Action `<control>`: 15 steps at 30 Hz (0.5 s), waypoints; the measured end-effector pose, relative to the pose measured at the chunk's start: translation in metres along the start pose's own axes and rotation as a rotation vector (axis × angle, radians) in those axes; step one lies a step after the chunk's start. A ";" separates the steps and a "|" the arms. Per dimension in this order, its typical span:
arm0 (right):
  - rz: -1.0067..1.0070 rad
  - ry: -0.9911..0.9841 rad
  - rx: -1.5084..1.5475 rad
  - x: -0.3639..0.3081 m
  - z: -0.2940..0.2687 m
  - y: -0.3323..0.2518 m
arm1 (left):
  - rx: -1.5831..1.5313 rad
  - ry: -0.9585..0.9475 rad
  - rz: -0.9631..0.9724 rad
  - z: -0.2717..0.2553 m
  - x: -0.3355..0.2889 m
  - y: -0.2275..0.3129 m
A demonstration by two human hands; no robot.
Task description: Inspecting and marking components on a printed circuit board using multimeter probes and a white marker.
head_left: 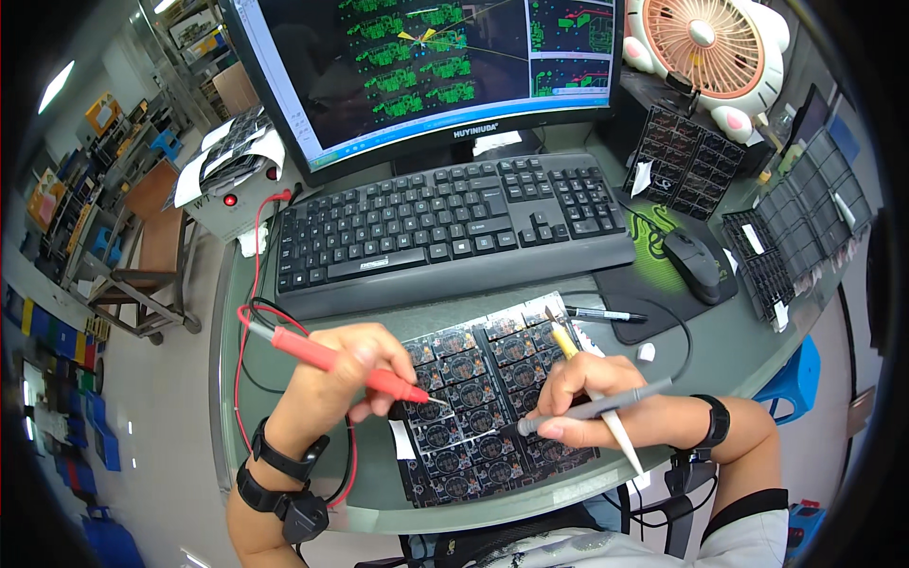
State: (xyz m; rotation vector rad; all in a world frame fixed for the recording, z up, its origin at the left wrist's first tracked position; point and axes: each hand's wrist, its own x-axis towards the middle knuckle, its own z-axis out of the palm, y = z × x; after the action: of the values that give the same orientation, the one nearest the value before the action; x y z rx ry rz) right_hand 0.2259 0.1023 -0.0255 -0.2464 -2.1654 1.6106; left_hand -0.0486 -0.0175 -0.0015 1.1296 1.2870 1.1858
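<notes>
The left hand [331,379] closes its fingers around a red probe [346,364], whose tip meets the dark circuit panel [483,402] just beyond the fingertips. The right hand [597,402] pinches a grey probe [592,407] and yellow-handled tweezers [582,369] together, tip down on the same panel. The panel lies between both hands, its near edge close to the table rim [530,502]. Beyond the fingers, the keyboard [454,227] leaves only a narrow strip of bare table.

The red probe [346,364] looks smooth glossy plastic with a metal tip; the grey probe [592,408] matt plastic. The black circuit panel [483,398] shines faintly. The table [237,312] is smooth, semi-gloss grey.
</notes>
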 end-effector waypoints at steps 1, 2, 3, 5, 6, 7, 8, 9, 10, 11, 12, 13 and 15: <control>-0.049 0.013 -0.014 -0.001 0.002 0.002 | 0.048 -0.042 -0.029 0.006 -0.001 0.007; -0.097 0.026 -0.028 -0.001 0.004 0.004 | 0.095 -0.085 -0.058 0.010 0.000 0.010; -0.095 0.024 -0.027 -0.002 0.005 0.005 | 0.008 -0.111 -0.093 0.011 0.000 0.009; -0.112 0.041 0.006 -0.002 0.006 0.006 | 0.030 -0.149 -0.083 0.011 -0.001 0.005; -0.107 0.042 0.005 -0.001 0.006 0.007 | 0.054 -0.158 -0.065 0.011 0.000 0.004; -0.119 0.040 0.012 0.000 0.005 0.007 | 0.050 -0.162 -0.066 0.011 0.001 0.004; -0.130 0.038 0.020 0.000 0.005 0.007 | 0.042 -0.167 -0.089 0.011 0.002 0.004; -0.132 0.036 -0.012 0.001 0.004 0.006 | 0.036 -0.169 -0.111 0.011 0.002 0.005; -0.130 0.036 -0.013 0.001 0.004 0.005 | 0.034 -0.170 -0.111 0.011 0.002 0.005; -0.139 0.026 -0.023 0.001 0.003 0.005 | 0.040 -0.164 -0.090 0.013 0.003 0.004; -0.152 0.013 -0.028 0.001 0.003 0.005 | 0.049 -0.153 -0.071 0.015 0.002 0.004; -0.182 0.010 -0.058 0.002 0.002 0.005 | 0.064 -0.135 0.022 0.016 0.001 -0.004; -0.185 0.013 -0.064 0.002 0.002 0.005 | 0.070 -0.129 -0.001 0.015 -0.001 -0.007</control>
State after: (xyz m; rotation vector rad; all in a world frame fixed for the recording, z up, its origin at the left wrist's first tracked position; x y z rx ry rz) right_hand 0.2225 0.1024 -0.0299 -0.0733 -2.1624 1.4358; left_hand -0.0338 -0.0180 -0.0080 1.2360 1.2378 1.0568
